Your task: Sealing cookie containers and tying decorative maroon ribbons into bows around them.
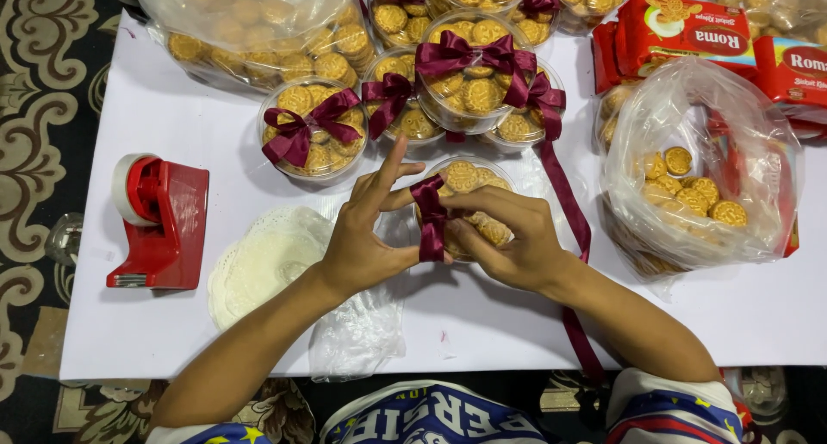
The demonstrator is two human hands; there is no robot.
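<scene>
Ribbon tying on a biscuit tub, centre of the white counter [172, 134].

The maroon ribbon [430, 217] is soft, light and slippery; grip it near the knot. Left hand [366, 229] pinches it, index finger extended; right hand [508, 237] curls closed on the loop over the clear tub [469, 186], probably light and crushable.

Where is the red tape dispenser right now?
In the head view the tape dispenser stands at the left edge of the white table, just left of the stack of paper doilies and apart from the left hand.
</scene>
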